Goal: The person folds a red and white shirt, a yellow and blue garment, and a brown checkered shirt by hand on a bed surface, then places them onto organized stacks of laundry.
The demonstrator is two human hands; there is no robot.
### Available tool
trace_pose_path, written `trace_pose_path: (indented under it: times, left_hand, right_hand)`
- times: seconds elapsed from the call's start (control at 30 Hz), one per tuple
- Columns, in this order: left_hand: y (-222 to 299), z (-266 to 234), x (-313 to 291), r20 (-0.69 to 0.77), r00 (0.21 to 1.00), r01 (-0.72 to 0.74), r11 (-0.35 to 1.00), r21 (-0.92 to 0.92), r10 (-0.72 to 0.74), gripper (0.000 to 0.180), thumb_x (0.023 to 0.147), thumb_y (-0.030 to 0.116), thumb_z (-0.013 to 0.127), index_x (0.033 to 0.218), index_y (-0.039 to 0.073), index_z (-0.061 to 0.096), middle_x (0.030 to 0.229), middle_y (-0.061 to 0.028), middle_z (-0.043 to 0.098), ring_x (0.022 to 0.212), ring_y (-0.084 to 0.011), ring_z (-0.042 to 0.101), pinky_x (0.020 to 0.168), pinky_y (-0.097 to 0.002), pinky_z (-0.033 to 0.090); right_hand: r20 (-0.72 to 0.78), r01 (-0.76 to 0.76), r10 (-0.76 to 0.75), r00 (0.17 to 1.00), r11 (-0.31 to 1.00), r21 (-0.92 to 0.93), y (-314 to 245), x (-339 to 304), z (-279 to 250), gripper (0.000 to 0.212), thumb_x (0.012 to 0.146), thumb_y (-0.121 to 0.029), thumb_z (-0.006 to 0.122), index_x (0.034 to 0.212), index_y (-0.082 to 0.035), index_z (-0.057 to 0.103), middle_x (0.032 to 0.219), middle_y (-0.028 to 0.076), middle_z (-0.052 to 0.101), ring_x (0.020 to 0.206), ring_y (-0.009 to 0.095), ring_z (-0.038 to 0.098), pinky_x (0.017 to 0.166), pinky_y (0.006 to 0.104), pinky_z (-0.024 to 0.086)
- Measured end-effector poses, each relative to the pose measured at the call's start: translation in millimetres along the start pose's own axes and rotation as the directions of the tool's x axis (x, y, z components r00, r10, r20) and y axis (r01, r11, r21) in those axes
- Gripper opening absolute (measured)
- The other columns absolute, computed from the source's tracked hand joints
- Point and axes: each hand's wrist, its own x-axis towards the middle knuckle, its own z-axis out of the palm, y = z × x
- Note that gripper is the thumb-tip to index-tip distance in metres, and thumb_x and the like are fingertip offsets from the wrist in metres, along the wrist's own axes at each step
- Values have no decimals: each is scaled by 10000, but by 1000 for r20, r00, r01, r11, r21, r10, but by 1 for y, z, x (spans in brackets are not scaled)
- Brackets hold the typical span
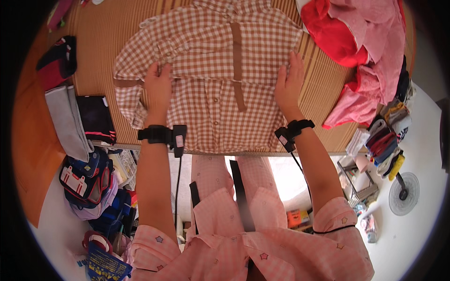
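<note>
A brown-and-white checked shirt point(197, 103) with a button front lies spread on the slatted mat, its collar end away from me. One sleeve point(129, 100) lies bent along its left side, and a brown strap point(237, 51) runs down the right half. A crease crosses the shirt between my hands. My left hand point(158, 89) is closed at the shirt's left side, fingers curled at the cloth and partly hidden. At the right edge, my right hand point(288, 89) rests with its fingers stretched out, touching the shirt.
Pink and red clothes point(370, 47) are heaped at the far right. Folded grey cloth point(70, 122) and black cloth point(96, 117) lie on the left of the mat point(93, 56). Below stand a dark backpack point(86, 173) at left and a round fan point(403, 193) at right.
</note>
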Motion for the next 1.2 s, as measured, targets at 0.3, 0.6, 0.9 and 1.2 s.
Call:
trace_pose_path:
  times: [0.3, 0.6, 0.9, 1.2]
  left_hand:
    - [36, -8, -16, 66, 969, -202, 918, -342, 238, 243, 881, 127, 594, 1097, 20, 567, 898, 8, 608, 749, -33, 534, 582, -182, 398]
    - [2, -1, 29, 15, 996, -82, 996, -35, 82, 416, 873, 156, 579, 1226, -11, 435, 1087, -82, 548, 883, -123, 521, 729, -284, 438]
    - [14, 44, -3, -250, 959, -108, 986, 126, 137, 387, 890, 244, 576, 1140, 9, 395, 963, -102, 525, 740, -140, 497, 620, -299, 438]
    - [-23, 24, 24, -84, 778, -525, 717, 459, 623, 354, 952, 287, 453, 1119, -19, 395, 688, -81, 510, 531, -154, 444, 477, -320, 367]
  right_hand:
    - [227, -116, 101, 969, 992, 55, 30, -106, -50, 260, 769, -205, 656, 790, -28, 466, 749, 125, 501, 711, 292, 529, 626, 397, 427]
    - [459, -227, 138, 878, 963, 146, -3, -150, -29, 269, 751, -227, 653, 819, -40, 472, 744, 145, 564, 655, 328, 569, 552, 414, 446]
    - [518, -217, 90, 851, 958, 189, 4, -113, -35, 233, 829, -159, 585, 987, -13, 493, 1004, 187, 571, 944, 369, 552, 763, 433, 449]
    - [-27, 276, -275, 961, 960, 56, -14, 14, 19, 506, 890, -294, 527, 1350, -137, 387, 1452, 162, 246, 1344, 347, 214, 1085, 517, 146]
